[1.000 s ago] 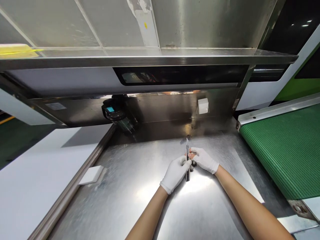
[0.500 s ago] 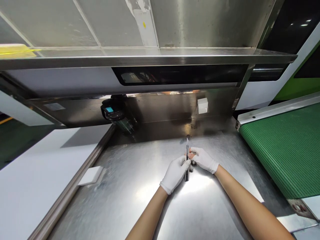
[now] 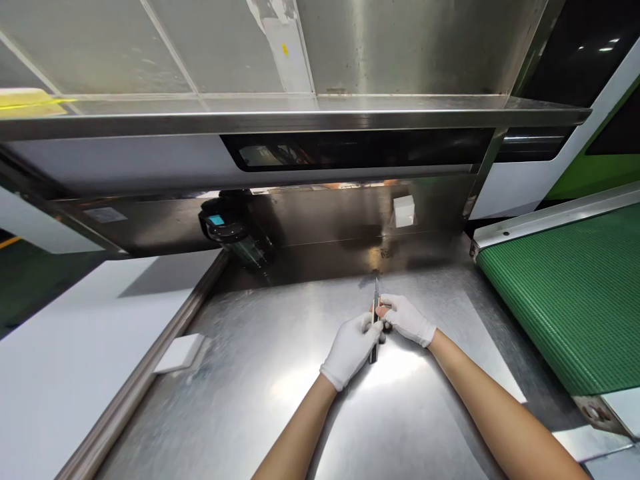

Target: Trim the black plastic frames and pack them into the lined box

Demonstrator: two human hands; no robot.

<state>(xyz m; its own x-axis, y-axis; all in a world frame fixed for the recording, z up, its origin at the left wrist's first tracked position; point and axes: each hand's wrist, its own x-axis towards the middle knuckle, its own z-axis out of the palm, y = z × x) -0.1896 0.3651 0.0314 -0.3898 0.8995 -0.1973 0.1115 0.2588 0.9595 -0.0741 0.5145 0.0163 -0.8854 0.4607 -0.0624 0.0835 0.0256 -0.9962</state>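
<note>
The single, wide view looks forward and down from the wearer's head, over the left hand (image 3: 350, 348) and right hand (image 3: 409, 321) nearby, across the table (image 3: 240, 387) to the metal shelf (image 3: 300, 123).

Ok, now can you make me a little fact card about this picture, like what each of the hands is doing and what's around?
Left hand: white glove, holding a slim dark tool
Right hand: white glove, fingertips at the tool's side; grip unclear
Tool tip: pointed, facing away from the person
Below: shiny metal table
Left: flat white block
Back: dark container with blue patch
Right: green belt
</note>
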